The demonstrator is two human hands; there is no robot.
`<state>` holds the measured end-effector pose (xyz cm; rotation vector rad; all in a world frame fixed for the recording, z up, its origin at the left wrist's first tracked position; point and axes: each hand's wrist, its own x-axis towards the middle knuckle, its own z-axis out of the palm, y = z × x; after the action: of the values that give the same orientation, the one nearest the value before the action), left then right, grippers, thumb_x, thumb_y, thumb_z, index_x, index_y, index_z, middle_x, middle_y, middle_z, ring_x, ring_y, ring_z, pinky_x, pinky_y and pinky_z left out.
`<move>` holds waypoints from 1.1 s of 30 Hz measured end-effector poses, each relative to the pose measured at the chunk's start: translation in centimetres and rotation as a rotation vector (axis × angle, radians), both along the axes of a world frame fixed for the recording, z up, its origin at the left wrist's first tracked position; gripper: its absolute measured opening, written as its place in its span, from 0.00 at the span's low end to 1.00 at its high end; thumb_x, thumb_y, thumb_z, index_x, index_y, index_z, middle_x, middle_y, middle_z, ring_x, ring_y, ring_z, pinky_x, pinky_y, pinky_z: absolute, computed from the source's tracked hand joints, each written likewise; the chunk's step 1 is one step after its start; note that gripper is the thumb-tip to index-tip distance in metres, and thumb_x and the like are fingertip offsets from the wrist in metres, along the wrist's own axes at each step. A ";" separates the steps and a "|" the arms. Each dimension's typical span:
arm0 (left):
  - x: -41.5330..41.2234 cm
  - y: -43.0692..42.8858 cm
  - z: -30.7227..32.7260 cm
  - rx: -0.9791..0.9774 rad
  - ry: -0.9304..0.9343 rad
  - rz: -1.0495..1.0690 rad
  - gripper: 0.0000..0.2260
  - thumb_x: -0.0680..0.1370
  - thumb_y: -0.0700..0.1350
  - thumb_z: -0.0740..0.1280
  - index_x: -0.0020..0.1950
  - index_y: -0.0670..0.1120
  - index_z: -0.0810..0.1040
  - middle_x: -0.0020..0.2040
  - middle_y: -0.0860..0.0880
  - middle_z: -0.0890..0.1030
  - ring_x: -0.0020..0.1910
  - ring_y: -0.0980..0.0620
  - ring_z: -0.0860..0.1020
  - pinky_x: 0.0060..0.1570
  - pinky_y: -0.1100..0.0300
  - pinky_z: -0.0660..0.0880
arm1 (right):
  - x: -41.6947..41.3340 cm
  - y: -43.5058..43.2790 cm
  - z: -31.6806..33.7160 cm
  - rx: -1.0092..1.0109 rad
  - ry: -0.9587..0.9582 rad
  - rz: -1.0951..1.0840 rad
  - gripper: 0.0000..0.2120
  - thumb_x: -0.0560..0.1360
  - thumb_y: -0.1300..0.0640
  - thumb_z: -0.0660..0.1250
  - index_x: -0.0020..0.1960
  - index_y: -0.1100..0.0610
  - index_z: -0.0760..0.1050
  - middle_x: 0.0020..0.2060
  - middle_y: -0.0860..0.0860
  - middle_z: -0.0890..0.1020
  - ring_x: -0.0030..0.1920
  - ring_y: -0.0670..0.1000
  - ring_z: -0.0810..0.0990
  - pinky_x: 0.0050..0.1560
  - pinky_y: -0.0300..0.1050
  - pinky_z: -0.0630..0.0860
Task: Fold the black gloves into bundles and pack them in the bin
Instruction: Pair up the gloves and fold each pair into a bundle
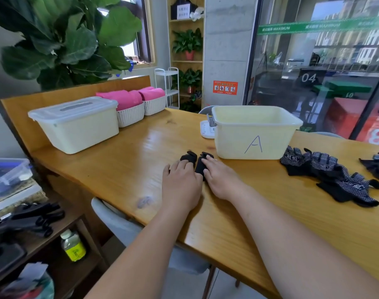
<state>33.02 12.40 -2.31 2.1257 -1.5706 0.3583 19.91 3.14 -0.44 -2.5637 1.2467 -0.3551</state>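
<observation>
At frame centre, left hand [181, 186] and right hand [222, 180] press flat, fingers straight, on black knit gloves [198, 165], mostly hidden; smooth cream plastic bin [255, 130] just above-right.

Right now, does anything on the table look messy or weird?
Only the loose black gloves right of the bin: they lie in a tangled heap, overlapping at odd angles, not folded. Nothing looks spilled or broken. The left hand and right hand press flat on another pair in front of the bin.
</observation>
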 end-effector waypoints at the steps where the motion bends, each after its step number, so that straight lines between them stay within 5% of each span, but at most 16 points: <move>1: 0.0 0.0 0.0 -0.009 0.001 -0.005 0.24 0.79 0.53 0.48 0.58 0.47 0.80 0.65 0.51 0.81 0.70 0.47 0.74 0.76 0.45 0.64 | 0.1 0.0 0.1 0.002 0.003 0.004 0.26 0.89 0.47 0.49 0.86 0.49 0.56 0.86 0.46 0.53 0.85 0.50 0.53 0.83 0.56 0.55; 8: -0.3 0.3 0.3 -0.094 0.004 -0.079 0.25 0.81 0.58 0.55 0.68 0.46 0.81 0.69 0.50 0.81 0.73 0.49 0.74 0.78 0.46 0.63 | -2.2 1.4 0.8 0.047 -0.044 -0.003 0.27 0.89 0.45 0.50 0.86 0.49 0.55 0.86 0.46 0.52 0.86 0.51 0.51 0.84 0.52 0.52; 18: -1.7 1.2 1.0 -0.122 -0.080 -0.209 0.25 0.81 0.62 0.59 0.65 0.47 0.83 0.68 0.50 0.82 0.71 0.46 0.77 0.73 0.47 0.69 | -12.8 3.9 1.9 0.031 0.008 -0.121 0.30 0.88 0.39 0.51 0.86 0.49 0.56 0.86 0.47 0.54 0.85 0.51 0.51 0.84 0.55 0.53; 33: -20.5 -1.6 3.3 -0.035 -0.115 -0.609 0.28 0.84 0.65 0.54 0.74 0.50 0.78 0.72 0.52 0.79 0.73 0.49 0.75 0.76 0.49 0.67 | -30.0 7.5 2.3 -0.034 0.076 -0.403 0.35 0.85 0.32 0.51 0.86 0.48 0.55 0.86 0.46 0.54 0.85 0.50 0.51 0.84 0.54 0.54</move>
<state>12.47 10.83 0.95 1.5157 -2.1527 0.2946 -10.12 10.64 1.85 -2.3593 1.8019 -0.3622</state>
